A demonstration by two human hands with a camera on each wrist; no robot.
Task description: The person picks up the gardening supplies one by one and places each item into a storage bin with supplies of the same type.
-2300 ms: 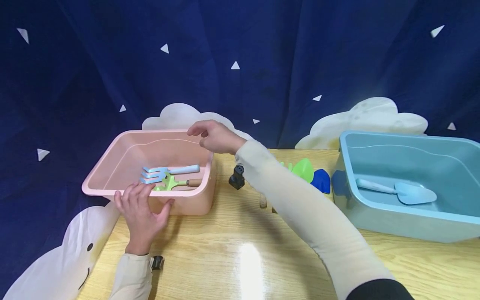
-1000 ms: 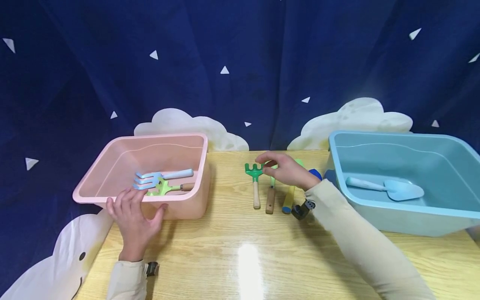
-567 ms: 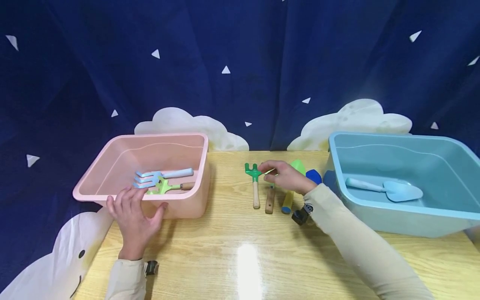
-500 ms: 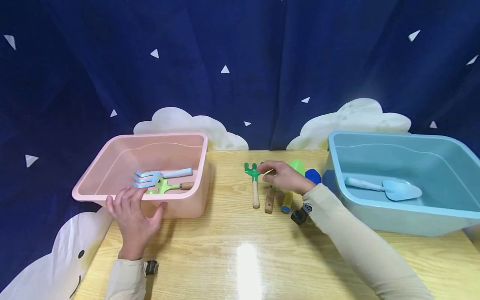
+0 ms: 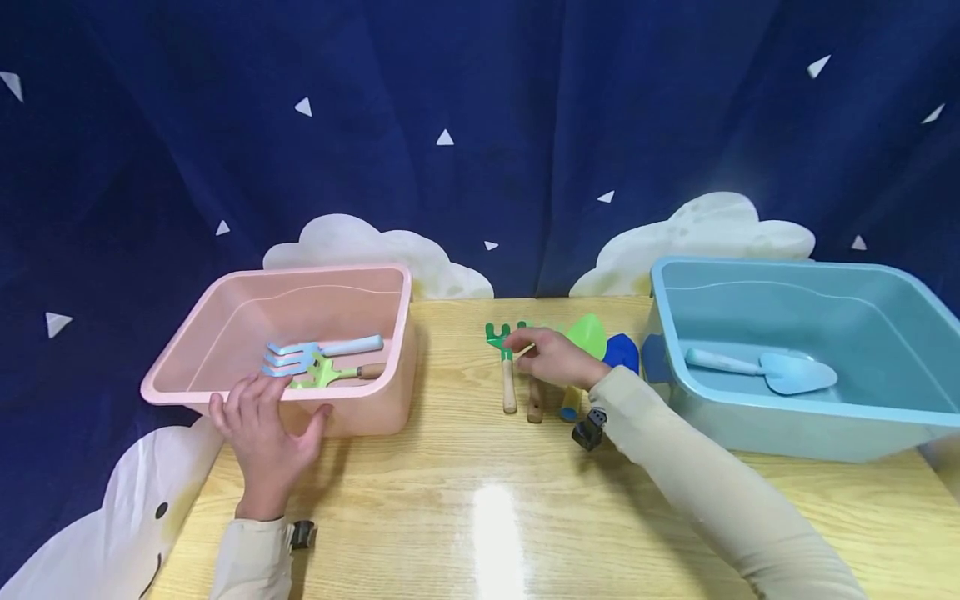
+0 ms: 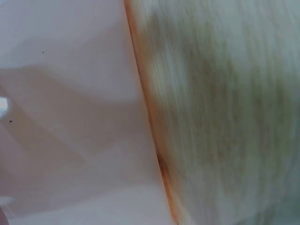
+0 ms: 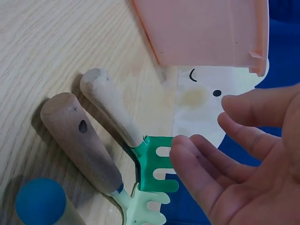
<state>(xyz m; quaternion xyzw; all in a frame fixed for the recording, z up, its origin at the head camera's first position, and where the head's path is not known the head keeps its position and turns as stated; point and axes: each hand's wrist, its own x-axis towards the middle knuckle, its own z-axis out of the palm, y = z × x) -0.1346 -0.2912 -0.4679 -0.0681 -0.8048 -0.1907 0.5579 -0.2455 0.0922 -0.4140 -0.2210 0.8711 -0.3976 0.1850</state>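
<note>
My right hand (image 5: 525,342) hovers over a row of small garden tools on the wooden table, fingers loosely spread. In the right wrist view a fingertip (image 7: 185,152) touches the head of the dark green rake (image 7: 157,164), and nothing is gripped. The green rake (image 5: 507,371) has a wooden handle; a second wooden-handled tool (image 5: 534,407) lies beside it. My left hand (image 5: 258,408) rests with straight fingers against the front wall of the pink tub (image 5: 225,300), which holds a light blue fork (image 5: 322,347) and a light green rake (image 5: 318,375).
A blue-knobbed yellow handle (image 5: 568,406), a light green scoop (image 5: 587,333) and a blue scoop (image 5: 621,350) lie right of my hand. A blue tub (image 5: 667,392) at the right holds a light blue trowel (image 5: 772,371). A dark curtain stands behind.
My right hand left the pink tub's far rim, swung right to the row of tools and sank until its fingertips reached the green rake's head. The left hand stayed on the tub.
</note>
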